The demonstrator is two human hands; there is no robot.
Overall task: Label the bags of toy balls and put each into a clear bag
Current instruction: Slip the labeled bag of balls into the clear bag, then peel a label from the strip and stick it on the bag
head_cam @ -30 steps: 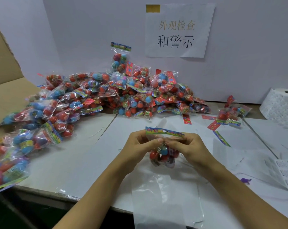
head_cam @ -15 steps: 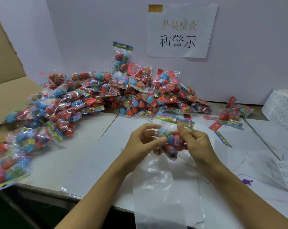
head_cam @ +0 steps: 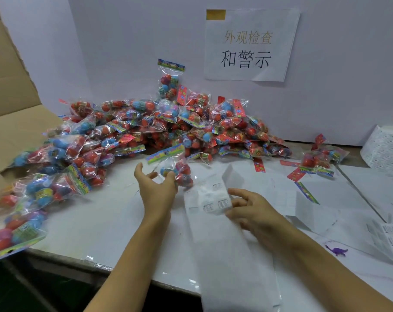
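Note:
A small bag of toy balls (head_cam: 176, 171) with a colourful header card hangs tilted above the white table (head_cam: 101, 221). It lies on the fingertips of my left hand (head_cam: 156, 190), whose thumb is spread well away from it. My right hand (head_cam: 251, 212) is lower and to the right, and pinches the printed top edge of a long clear bag (head_cam: 215, 221). That bag lies flat and reaches down to the table's front edge.
A big pile of ball bags (head_cam: 168, 129) fills the back and spills left over a cardboard box (head_cam: 8, 104). A few ball bags (head_cam: 319, 159) lie at the right. A label roll (head_cam: 384, 147), label sheets (head_cam: 391, 239) and a purple toy dinosaur (head_cam: 337, 251) are also at the right.
Both hands held the ball bag together before. My right hand has let go and dropped to the clear bag. My left hand has carried the ball bag up and left.

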